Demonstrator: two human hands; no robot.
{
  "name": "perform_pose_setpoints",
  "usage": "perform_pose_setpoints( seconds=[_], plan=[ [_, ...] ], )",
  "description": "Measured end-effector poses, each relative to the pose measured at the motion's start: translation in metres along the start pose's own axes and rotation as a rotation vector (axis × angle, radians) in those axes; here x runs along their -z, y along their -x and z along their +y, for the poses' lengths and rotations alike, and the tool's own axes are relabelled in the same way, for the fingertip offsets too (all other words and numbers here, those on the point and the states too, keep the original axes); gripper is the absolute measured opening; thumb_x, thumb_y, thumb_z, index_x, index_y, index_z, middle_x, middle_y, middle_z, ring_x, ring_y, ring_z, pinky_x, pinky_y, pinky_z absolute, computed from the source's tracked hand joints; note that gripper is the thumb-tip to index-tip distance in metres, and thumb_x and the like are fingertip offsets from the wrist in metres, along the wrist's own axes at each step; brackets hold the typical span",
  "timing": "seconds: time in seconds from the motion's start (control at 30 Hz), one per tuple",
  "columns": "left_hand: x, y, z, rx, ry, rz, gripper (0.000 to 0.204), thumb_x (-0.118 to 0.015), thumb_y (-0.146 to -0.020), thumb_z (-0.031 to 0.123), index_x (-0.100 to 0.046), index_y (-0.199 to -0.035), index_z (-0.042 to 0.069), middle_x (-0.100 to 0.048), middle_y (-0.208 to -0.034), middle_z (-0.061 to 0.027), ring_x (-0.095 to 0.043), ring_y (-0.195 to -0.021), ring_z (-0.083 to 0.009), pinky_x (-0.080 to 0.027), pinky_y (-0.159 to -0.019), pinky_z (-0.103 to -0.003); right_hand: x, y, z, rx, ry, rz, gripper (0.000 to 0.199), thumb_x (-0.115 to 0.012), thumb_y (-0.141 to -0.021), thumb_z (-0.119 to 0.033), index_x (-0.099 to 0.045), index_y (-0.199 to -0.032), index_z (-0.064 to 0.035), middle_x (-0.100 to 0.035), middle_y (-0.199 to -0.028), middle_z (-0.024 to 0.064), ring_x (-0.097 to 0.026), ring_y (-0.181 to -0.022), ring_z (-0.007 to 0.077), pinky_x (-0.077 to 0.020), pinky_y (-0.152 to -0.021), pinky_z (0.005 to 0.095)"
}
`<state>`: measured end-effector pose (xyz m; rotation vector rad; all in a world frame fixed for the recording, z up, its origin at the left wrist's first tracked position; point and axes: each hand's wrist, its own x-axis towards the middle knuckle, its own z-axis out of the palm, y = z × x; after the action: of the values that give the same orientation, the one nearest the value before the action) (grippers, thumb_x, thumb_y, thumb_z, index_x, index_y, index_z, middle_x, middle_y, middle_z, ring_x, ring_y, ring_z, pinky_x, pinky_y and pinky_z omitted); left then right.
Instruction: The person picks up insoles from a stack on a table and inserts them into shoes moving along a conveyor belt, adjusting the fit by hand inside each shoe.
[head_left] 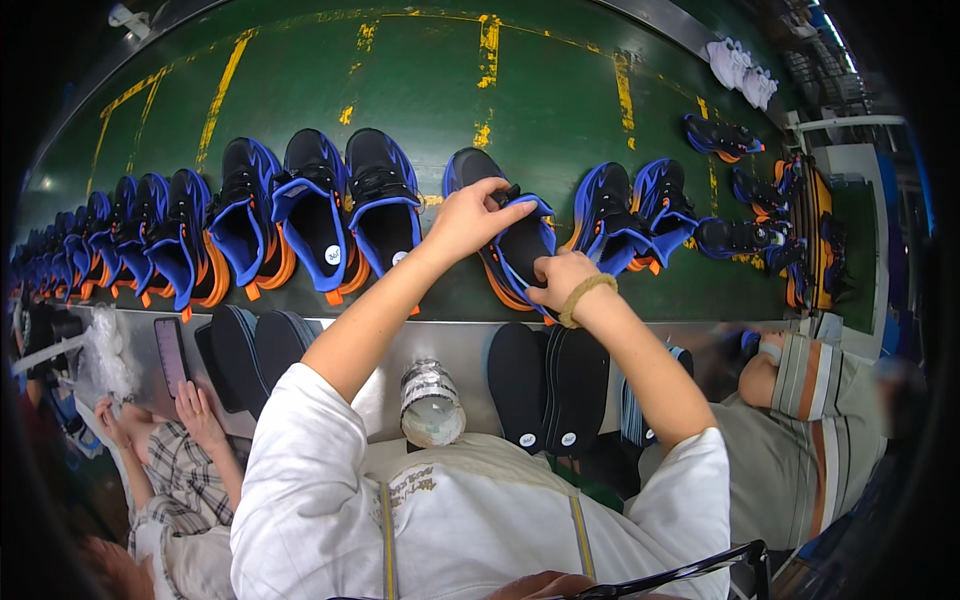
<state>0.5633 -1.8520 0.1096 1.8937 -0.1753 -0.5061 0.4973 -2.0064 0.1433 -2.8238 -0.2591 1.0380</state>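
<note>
A black sneaker (518, 250) with blue lining and an orange-edged sole sits on the green bench in front of me, toe pointing away. My left hand (466, 222) is closed on its tongue and laces, pulling the opening wide. At the heel, my right hand (567, 282) grips the collar, its thumb and fingers reaching inside the opening. Whether an insole lies in there is hard to make out. To the left stands a matching sneaker (383, 215), with a round white sticker inside; another pair (605, 215) is on the right.
Similar sneakers (180, 230) line the bench leftward. Along the metal ledge are stacked black insoles (515, 375) and a foil-wrapped jar (432, 405). A co-worker's hand (200, 415) is near a phone (171, 350) at left; another person (800, 430) sits right. White shoes (740, 72) lie far right.
</note>
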Motion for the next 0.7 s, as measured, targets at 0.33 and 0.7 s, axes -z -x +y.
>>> perform_pose_setpoints(
  seconds=[0.33,0.7],
  plan=[
    [0.003,-0.015,-0.010,-0.084,-0.128,-0.083,0.045,-0.057,-0.075,0.043,-0.054,-0.069,-0.002,-0.048,-0.053,-0.0075,-0.043,-0.051,-0.0108,-0.036,-0.048,-0.027,-0.030,-0.059,-0.001,0.192,0.137,0.198,0.019,-0.044,-0.075,-0.012,-0.060,-0.081,-0.0037,-0.054,-0.089,0.0162,-0.052,-0.084,0.0290,-0.0438,-0.074,0.0361],
    [0.003,-0.021,-0.019,-0.039,-0.122,-0.165,0.041,-0.052,-0.080,0.039,-0.055,-0.077,-0.002,-0.052,-0.060,-0.0090,-0.046,-0.056,-0.0107,-0.039,-0.053,-0.026,-0.057,-0.057,0.001,0.173,0.594,-0.032,0.028,-0.038,-0.082,-0.020,-0.061,-0.096,-0.0095,-0.050,-0.105,0.0107,-0.043,-0.100,0.0234,-0.0344,-0.080,0.0298]
  ],
)
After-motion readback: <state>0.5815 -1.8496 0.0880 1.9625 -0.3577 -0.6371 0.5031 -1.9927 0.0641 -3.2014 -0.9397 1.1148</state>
